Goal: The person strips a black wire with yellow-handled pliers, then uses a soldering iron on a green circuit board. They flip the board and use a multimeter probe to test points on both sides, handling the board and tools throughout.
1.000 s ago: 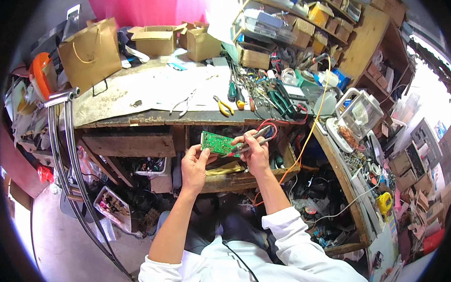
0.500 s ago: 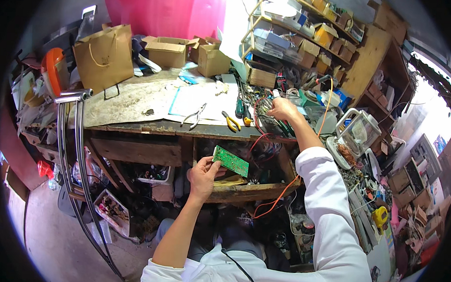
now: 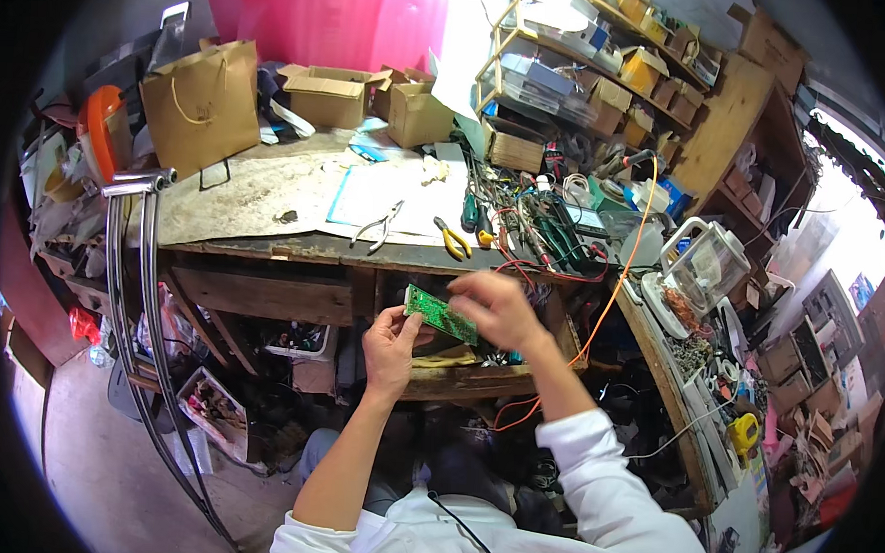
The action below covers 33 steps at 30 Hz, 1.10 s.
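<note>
My left hand grips a green circuit board by its left end, thumb on top, holding it tilted in front of the bench's open drawer. Over the board's right half hovers my right hand, its fingers bent toward the surface and smeared by motion. Whether they touch the board or pinch something small cannot be made out. On the bench edge beyond lie grey-handled pliers and yellow-handled cutters.
Hand tools and cables crowd the bench's right part, including green-handled tools. An orange cord hangs past my right arm. Chrome tubing stands at left. A brown paper bag and cardboard boxes sit at the back.
My right hand has come back from the tool pile on the bench to the circuit board. My left hand still holds the board, moved slightly left.
</note>
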Each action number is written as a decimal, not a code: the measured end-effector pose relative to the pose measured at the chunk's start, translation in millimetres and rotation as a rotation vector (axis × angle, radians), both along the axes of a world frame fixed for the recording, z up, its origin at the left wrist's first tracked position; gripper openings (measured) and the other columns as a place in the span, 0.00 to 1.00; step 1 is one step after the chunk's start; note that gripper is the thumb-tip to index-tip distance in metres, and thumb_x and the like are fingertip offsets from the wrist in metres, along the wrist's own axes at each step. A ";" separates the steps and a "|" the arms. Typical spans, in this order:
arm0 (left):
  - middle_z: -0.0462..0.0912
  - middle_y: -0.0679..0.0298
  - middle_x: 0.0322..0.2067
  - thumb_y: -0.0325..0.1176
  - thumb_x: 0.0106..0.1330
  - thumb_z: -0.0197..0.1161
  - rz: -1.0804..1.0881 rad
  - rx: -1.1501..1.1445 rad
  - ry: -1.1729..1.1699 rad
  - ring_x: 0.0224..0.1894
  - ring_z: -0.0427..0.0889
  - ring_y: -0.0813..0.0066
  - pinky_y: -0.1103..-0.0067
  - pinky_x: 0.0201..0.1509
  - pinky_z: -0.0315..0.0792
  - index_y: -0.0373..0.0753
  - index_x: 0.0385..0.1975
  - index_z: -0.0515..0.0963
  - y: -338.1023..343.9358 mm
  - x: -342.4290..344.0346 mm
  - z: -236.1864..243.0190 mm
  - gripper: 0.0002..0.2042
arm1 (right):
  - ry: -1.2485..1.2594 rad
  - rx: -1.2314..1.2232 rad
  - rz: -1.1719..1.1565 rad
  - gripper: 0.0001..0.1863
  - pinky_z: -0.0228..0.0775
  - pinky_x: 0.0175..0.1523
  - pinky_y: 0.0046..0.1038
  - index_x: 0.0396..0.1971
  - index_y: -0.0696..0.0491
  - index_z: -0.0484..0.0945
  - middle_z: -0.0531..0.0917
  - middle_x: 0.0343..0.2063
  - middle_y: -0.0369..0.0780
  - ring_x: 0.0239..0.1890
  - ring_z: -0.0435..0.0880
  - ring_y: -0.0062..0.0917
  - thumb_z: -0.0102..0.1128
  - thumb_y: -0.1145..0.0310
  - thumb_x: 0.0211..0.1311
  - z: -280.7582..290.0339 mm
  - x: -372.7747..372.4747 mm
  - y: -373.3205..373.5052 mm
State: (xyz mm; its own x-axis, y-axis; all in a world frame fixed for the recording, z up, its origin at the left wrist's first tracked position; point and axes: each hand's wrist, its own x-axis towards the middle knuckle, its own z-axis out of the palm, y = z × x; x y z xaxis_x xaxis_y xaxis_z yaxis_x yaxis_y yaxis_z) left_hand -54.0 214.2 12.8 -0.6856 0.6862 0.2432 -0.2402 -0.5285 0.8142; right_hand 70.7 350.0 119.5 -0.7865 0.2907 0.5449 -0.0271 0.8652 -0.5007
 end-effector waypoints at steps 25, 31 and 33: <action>0.80 0.70 0.28 0.27 0.66 0.69 0.211 -0.037 -0.005 0.28 0.78 0.85 0.85 0.30 0.73 0.35 0.44 0.78 4.1 17.1 13.7 0.10 | 0.160 -1.414 0.337 0.19 0.85 0.35 0.33 0.54 0.56 0.74 0.84 0.39 0.44 0.35 0.87 0.29 0.45 0.57 0.77 -66.4 -2.2 -26.3; 0.81 0.67 0.30 0.28 0.67 0.68 0.154 -0.123 0.076 0.28 0.79 0.84 0.85 0.30 0.75 0.34 0.43 0.76 0.6 13.8 15.0 0.10 | 0.141 -1.431 0.363 0.22 0.85 0.35 0.34 0.55 0.56 0.73 0.84 0.42 0.46 0.34 0.87 0.31 0.44 0.54 0.76 -67.5 0.2 -24.2; 0.81 0.67 0.31 0.28 0.68 0.67 0.139 -0.123 0.085 0.28 0.80 0.84 0.85 0.29 0.76 0.34 0.43 0.76 -0.2 12.0 11.2 0.09 | 0.137 -1.442 0.366 0.22 0.84 0.34 0.34 0.55 0.56 0.73 0.84 0.42 0.45 0.33 0.87 0.32 0.44 0.54 0.76 -65.7 -0.7 -25.9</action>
State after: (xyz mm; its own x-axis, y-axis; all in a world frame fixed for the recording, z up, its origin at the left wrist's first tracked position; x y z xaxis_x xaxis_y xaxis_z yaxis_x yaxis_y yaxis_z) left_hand -42.0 214.0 24.0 -0.7562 0.6147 0.2242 -0.0999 -0.4471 0.8889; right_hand 70.1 324.1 53.8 -0.9007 0.4324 0.0426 -0.2445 -0.4233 -0.8724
